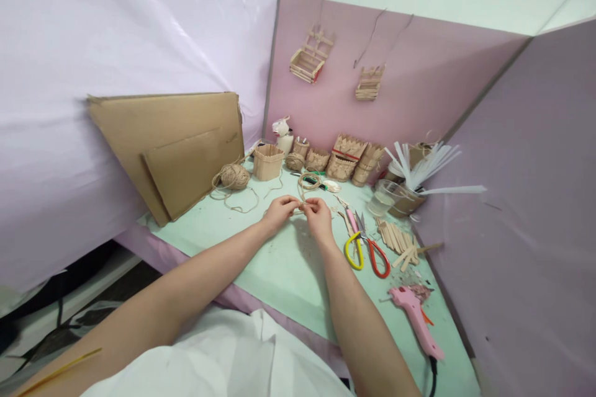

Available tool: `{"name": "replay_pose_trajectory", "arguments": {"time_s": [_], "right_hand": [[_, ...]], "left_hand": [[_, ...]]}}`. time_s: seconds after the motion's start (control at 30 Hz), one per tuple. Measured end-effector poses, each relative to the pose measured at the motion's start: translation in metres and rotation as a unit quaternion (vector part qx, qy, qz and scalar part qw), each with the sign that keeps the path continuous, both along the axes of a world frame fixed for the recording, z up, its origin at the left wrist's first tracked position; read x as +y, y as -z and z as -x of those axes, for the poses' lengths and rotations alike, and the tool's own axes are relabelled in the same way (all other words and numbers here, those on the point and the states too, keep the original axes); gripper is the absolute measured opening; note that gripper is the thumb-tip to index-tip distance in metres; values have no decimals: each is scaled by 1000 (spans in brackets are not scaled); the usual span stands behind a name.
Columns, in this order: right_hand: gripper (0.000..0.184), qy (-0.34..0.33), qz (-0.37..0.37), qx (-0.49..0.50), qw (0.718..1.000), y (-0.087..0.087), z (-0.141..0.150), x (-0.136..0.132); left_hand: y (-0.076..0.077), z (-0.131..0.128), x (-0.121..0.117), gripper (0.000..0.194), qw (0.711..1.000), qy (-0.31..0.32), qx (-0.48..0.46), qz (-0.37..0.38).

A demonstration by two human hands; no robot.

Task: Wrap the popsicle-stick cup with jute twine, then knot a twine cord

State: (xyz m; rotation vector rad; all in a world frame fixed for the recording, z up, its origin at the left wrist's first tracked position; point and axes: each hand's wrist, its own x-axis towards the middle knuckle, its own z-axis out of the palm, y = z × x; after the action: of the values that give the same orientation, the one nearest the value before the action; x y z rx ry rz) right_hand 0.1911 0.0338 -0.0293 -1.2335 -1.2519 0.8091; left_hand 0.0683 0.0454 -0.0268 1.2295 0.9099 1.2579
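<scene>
Both hands meet over the middle of the green tabletop, fingertips almost touching. My left hand (281, 212) pinches a piece of jute twine (308, 182), which loops up beyond the fingers. On the same twine, my right hand (318, 217) is closed with thumb and fingers together. The exact spot between the fingertips is too small to make out. Just past the hands lie green-handled pliers (316, 183). To the right of my right hand rest scissors (359, 237) with one yellow and one red handle.
A twine ball (234, 177) and a wooden-stick box (268, 162) stand at the back left, near leaning cardboard (186, 136). Rightward are craft sticks (397, 239), a plastic cup (383, 198), white strips (426, 164) and a pink glue gun (416, 319) with its cord.
</scene>
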Motion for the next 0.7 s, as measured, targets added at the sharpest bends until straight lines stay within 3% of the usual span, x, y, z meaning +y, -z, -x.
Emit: {"name": "replay_pose_trajectory", "arguments": {"time_s": [0.1,0.17,0.4,0.7], "right_hand": [[25,-2,6,30,1000,-1,0,0],[24,11,-8,23,1000,-3,0,-2],[12,43,-63,-93,993,-5,2,-7],[20,54,-65,-94,992,-7,3,-9]], "left_hand": [[-2,1,-1,22,995,59,-54,58],[-2,1,-1,25,994,63,-59,63],[1,0,1,32,1000,1,13,17],[-5,1,-2,21,995,-41,59,-63]]}}
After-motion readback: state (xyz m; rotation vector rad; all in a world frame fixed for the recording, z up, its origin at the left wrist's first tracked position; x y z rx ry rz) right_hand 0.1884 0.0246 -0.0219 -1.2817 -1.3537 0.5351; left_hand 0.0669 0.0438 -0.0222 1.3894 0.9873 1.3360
